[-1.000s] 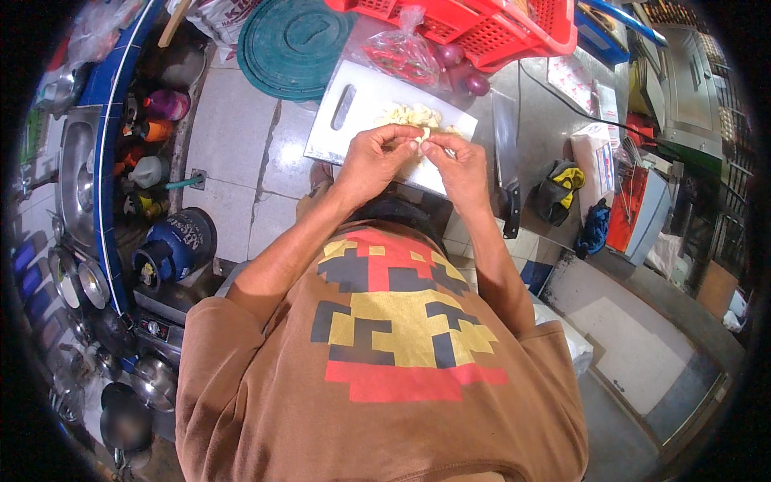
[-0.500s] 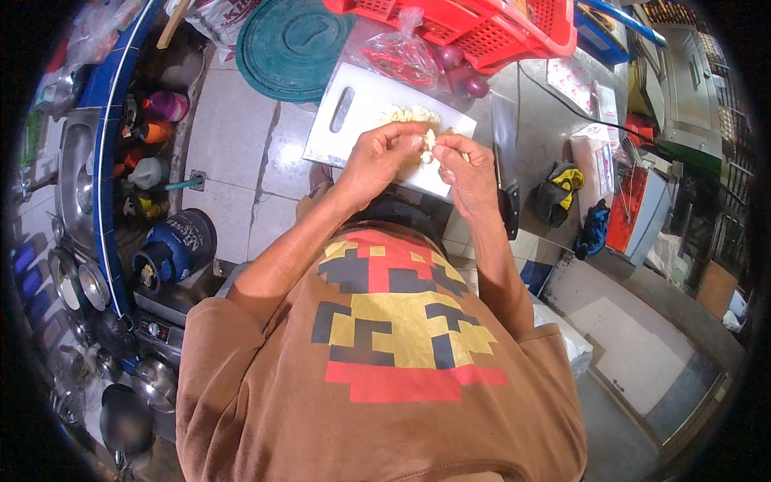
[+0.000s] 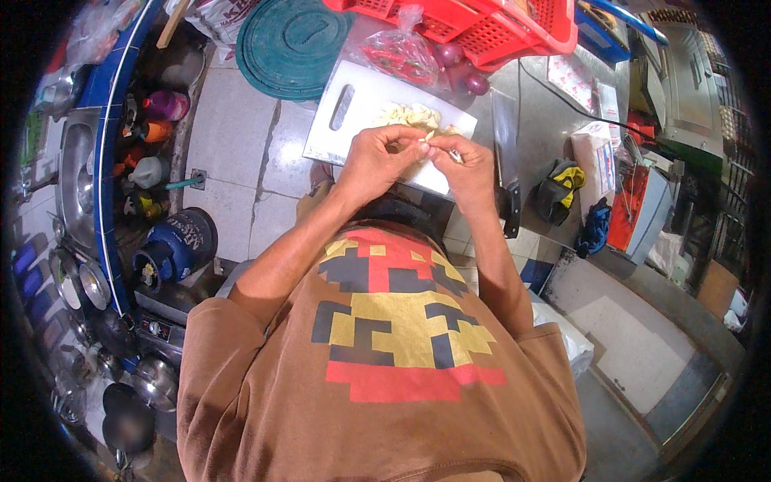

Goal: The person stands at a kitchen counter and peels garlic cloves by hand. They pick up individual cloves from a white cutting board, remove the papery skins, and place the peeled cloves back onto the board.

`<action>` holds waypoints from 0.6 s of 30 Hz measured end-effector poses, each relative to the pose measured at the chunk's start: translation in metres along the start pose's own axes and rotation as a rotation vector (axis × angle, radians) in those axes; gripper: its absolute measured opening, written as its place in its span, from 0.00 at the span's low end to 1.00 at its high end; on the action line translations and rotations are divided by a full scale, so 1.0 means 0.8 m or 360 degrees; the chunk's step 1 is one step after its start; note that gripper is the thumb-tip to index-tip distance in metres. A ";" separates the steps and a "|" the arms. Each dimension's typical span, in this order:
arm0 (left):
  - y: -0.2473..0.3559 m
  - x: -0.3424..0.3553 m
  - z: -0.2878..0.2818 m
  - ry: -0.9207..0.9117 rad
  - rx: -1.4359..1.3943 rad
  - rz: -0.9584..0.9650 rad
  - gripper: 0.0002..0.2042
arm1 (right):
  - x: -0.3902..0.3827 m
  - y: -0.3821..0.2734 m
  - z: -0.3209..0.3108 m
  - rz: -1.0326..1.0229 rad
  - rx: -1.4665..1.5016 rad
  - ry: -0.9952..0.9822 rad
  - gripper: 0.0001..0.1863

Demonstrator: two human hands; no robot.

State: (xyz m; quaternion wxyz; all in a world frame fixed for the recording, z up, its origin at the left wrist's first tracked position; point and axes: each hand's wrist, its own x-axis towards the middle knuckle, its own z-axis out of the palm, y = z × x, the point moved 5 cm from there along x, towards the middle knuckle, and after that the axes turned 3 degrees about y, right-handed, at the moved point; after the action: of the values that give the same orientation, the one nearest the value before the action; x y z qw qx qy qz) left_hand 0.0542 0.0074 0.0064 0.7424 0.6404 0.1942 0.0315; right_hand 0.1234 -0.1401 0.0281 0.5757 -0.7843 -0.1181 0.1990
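Across the right-hand half of the view, a dull grey metal counter [image 3: 534,145] carries the work. Below it in the frame spreads the wearer's brown cloth shirt [image 3: 281,377], printed with angular blocks of red, gold and dark grey. At the top stands a red plastic basket [image 3: 450,28], its walls pierced by rows of slots. To its left is a round, dark teal lid [image 3: 293,48] with concentric ridges and a scuffed surface. The rectangular white cutting board [image 3: 365,96], smooth and slightly slanted, has an elongated handle opening near its left end. Just beside its right end is a knife [image 3: 506,145] with a broad, shiny metal blade and a black, riveted handle. Past the board's far edge sits a crinkled, clear plastic bag [image 3: 400,60], gathered at the neck and holding slender red pods. The left hand [image 3: 377,159] and right hand [image 3: 467,177] meet above the near part of the board, fingers curled, thumbs and forefingers pinching one item between them. On the board beyond the hands lies a loose heap of pale pieces [image 3: 409,115], smooth, curved and ivory. Rounded, glossy purple onions [image 3: 475,83] rest beside the bag. Smallest is the pale piece [image 3: 427,138] at the joined fingertips, partly hidden; another whitish bit [image 3: 456,157] shows at the right fingers, and whether it is gripped cannot be told.
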 end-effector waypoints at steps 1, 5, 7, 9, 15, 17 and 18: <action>-0.003 0.001 -0.002 0.0014 -0.0019 0.0006 0.12 | -0.001 -0.006 0.001 -0.0087 -0.0033 -0.0024 0.06; -0.013 0.002 -0.007 0.0018 -0.0064 -0.0118 0.11 | -0.002 -0.012 0.002 -0.0187 -0.0163 -0.0064 0.05; -0.012 0.001 -0.006 0.0009 -0.0221 -0.0177 0.11 | -0.003 -0.015 0.002 -0.0110 -0.0144 -0.0047 0.04; -0.012 0.000 -0.006 0.0018 -0.0308 -0.0184 0.11 | -0.003 -0.010 0.000 0.0012 -0.0070 -0.0023 0.04; -0.008 0.000 -0.004 0.0038 -0.0184 -0.0117 0.12 | -0.002 0.003 -0.003 0.0178 0.0025 0.0045 0.04; -0.001 -0.002 -0.002 0.0027 -0.0156 -0.0092 0.12 | 0.001 0.007 -0.004 0.0209 0.0064 0.0036 0.05; 0.001 -0.003 0.000 0.0022 -0.0165 -0.0067 0.12 | 0.001 0.009 -0.003 0.0265 0.0208 0.0022 0.05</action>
State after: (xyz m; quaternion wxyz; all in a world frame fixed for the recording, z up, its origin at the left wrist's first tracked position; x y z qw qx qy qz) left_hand 0.0519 0.0070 0.0081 0.7737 0.5967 0.2108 0.0303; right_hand 0.1248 -0.1437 0.0219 0.6079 -0.7535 -0.0352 0.2479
